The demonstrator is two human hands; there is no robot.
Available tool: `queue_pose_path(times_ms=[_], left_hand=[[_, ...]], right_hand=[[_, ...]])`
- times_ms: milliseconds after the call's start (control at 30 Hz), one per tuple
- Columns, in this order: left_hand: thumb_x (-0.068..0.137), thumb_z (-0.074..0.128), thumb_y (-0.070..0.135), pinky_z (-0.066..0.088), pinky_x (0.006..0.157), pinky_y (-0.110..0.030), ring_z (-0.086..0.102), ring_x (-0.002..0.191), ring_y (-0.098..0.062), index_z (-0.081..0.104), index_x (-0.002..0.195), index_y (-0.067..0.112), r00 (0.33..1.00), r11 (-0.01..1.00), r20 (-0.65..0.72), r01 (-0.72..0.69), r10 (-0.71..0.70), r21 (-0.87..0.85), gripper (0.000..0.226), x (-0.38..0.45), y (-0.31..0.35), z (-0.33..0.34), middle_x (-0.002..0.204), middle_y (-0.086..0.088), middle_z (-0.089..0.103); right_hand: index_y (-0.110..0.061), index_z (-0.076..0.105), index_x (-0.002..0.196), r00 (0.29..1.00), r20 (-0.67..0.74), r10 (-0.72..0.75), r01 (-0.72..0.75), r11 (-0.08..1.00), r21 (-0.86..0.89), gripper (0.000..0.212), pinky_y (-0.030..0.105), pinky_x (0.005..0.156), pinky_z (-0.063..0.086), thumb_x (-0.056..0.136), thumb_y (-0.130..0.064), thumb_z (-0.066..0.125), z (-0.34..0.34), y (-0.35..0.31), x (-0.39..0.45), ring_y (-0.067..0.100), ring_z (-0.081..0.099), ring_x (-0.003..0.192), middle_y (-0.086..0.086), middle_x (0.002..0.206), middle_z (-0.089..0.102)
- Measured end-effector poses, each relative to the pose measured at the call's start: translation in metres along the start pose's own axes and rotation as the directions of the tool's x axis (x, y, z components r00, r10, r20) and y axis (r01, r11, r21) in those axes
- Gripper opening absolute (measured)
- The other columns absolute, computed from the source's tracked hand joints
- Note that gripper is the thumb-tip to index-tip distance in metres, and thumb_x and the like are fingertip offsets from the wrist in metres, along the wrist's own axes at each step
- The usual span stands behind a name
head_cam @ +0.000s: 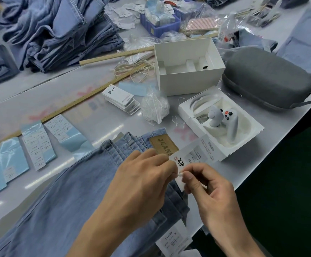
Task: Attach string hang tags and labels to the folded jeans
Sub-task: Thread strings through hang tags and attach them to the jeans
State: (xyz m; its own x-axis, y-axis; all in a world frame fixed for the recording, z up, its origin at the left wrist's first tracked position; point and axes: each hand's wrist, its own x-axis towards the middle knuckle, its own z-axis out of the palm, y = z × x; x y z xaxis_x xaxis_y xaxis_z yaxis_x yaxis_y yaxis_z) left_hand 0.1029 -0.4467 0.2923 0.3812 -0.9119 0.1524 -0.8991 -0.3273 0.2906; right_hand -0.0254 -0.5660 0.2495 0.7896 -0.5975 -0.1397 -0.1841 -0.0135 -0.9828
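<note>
Folded light-blue jeans point(63, 204) lie across the near table, waistband toward the right, with a brown leather "JEANS" patch point(163, 146). Over the waistband both hands work a white hang tag point(191, 154) printed with black characters. My left hand point(141, 184) pinches one end of the tag's white string fastener point(180, 173); my right hand point(204, 184) pinches the other end, thumb and forefinger together. A second white label point(173, 238) lies on the jeans at the bottom edge.
A stack of spare hang tags point(121, 98), a bag of string fasteners point(155, 106), blue label sheets point(39, 140) and wooden rulers point(80, 101) lie on the table. A white box point(188, 78), a tray holding a controller point(223, 119), a grey case point(267, 80) and piled jeans point(58, 32) stand behind.
</note>
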Motion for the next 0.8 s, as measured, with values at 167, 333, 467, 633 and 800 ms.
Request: queue_pose_path(times_ms=[167,333,467,633,800], left_hand=[[0.099,0.058,0.028,0.039,0.061,-0.026,0.049,0.07,-0.011,0.065,0.086,0.028,0.999,1.0,-0.041,-0.025,0.025,-0.004,0.014,0.002,-0.001,0.004,0.079,0.014,0.064],[0.088,0.074,0.035,0.041,0.062,-0.009,0.058,0.072,0.0,0.071,0.091,0.03,0.991,0.907,-0.09,0.055,-0.102,-0.418,0.007,0.001,-0.016,0.017,0.081,0.023,0.063],[0.084,0.078,0.033,0.04,0.063,-0.005,0.059,0.073,0.004,0.07,0.089,0.027,0.985,0.811,-0.094,0.064,-0.145,-0.582,0.011,0.002,-0.023,0.029,0.08,0.027,0.06],[0.087,0.077,0.026,0.042,0.065,-0.007,0.059,0.077,0.004,0.072,0.091,0.022,0.981,0.798,-0.142,0.023,-0.135,-0.602,0.007,0.002,-0.026,0.035,0.084,0.022,0.063],[0.091,0.074,0.018,0.058,0.08,-0.028,0.07,0.098,-0.007,0.079,0.096,0.012,0.888,0.768,-0.325,0.048,-0.326,-0.638,0.009,-0.014,-0.034,0.029,0.104,0.007,0.075]], right_hand=[[-0.035,0.069,0.092,0.998,-0.01,-0.064,0.062,0.99,-0.128,0.015,0.017,0.073,0.055,0.085,-0.046,0.062,-0.001,-0.001,0.0,0.007,0.068,0.084,-0.017,0.088,0.07],[-0.034,0.07,0.09,0.996,0.05,-0.071,0.08,0.979,-0.189,0.014,0.022,0.079,0.058,0.083,-0.045,0.063,-0.01,-0.006,0.003,0.01,0.07,0.086,-0.016,0.087,0.07],[-0.038,0.071,0.088,0.998,0.024,-0.059,0.062,0.989,-0.134,0.009,0.016,0.073,0.056,0.081,-0.038,0.065,-0.006,-0.005,0.003,0.008,0.069,0.082,-0.012,0.084,0.072],[-0.04,0.075,0.09,0.995,-0.079,-0.062,0.052,0.991,-0.125,0.015,0.022,0.074,0.06,0.078,-0.035,0.068,0.002,-0.009,0.001,0.007,0.071,0.082,-0.014,0.086,0.074],[-0.021,0.072,0.115,0.888,-0.023,-0.459,0.408,0.811,-0.42,0.027,0.017,0.067,0.057,0.089,-0.016,0.072,0.023,-0.033,0.012,0.011,0.067,0.082,-0.014,0.097,0.065]])
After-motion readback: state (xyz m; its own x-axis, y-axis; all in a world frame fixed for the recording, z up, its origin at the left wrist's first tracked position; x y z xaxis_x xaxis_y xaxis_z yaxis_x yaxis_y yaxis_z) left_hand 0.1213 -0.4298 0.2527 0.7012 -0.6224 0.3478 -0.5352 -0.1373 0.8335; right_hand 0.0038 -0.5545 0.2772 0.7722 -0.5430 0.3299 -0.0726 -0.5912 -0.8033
